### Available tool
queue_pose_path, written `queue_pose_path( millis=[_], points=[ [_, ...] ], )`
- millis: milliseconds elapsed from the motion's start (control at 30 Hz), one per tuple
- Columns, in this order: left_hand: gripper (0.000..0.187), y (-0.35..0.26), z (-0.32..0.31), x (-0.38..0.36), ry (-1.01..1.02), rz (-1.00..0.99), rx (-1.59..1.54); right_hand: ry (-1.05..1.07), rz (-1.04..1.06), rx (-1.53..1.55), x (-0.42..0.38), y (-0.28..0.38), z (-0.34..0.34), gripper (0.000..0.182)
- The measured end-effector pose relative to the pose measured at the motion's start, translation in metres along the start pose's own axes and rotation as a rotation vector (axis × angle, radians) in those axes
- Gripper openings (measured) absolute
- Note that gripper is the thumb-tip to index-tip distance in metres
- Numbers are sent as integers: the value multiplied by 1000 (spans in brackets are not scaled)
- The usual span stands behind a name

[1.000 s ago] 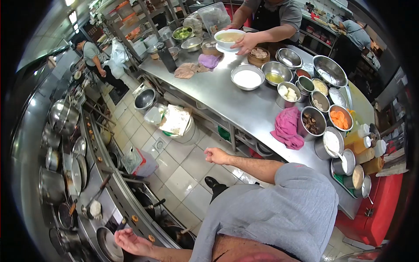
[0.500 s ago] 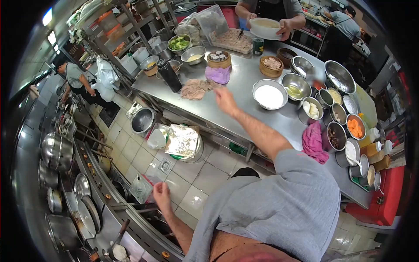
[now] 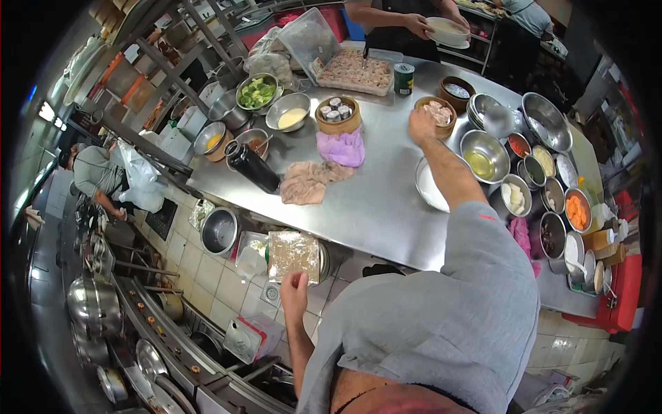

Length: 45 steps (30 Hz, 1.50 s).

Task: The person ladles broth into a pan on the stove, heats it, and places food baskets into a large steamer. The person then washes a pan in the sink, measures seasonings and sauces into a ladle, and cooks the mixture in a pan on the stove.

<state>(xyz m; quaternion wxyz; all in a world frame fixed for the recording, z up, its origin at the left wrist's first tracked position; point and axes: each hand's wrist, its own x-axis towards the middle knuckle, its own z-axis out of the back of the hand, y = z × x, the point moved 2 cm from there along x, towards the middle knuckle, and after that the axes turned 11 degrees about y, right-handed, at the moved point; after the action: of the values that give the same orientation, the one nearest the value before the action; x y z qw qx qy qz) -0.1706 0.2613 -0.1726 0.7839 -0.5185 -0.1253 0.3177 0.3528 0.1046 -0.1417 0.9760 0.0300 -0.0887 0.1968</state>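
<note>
While my right hand (image 3: 421, 127) is at the bamboo basket (image 3: 446, 131) of pale pieces (image 3: 436, 112), I cannot tell from here whether its fingers grip the rim or only rest there, since the back of the hand hides them. That basket stands toward the far side of the worktop (image 3: 386, 179), just beside a darker basket (image 3: 460, 105) and beyond a bowl of something white (image 3: 429, 185), which my forearm (image 3: 452, 169) partly covers; I judge the arm is held out so long because the basket sits well across from me. My left hand (image 3: 295, 288) is off the near edge, fingers gathered narrow with nothing visible in them. It shows against a shiny board (image 3: 293, 254), though I cannot say how much height lies between the two. To the right, orange pieces (image 3: 578, 210) and white pieces (image 3: 514, 197) crowd together in metal pots (image 3: 499, 205), probably so that each is a short reach away. Farther left, a roll basket (image 3: 338, 129) has a purple cloth (image 3: 341, 148) against its front, likely left there for easy wiping. Across from me, a co-worker's hands (image 3: 418, 26) hold a soup bowl (image 3: 448, 29) between them, presumably to keep it from spilling.
</note>
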Motion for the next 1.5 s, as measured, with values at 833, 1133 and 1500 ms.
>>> queue_pose_path(
  millis=[833,1133,1500],
  points=[
    [10,-157,-170,399,-67,-663,883,63,289,63,-10,-20,101,45],
    [4,-185,-99,281,-88,-1029,677,38,627,105,-56,65,243,31],
    [11,-71,103,85,207,-885,484,43,1288,243,-152,244,307,28]
  ],
)
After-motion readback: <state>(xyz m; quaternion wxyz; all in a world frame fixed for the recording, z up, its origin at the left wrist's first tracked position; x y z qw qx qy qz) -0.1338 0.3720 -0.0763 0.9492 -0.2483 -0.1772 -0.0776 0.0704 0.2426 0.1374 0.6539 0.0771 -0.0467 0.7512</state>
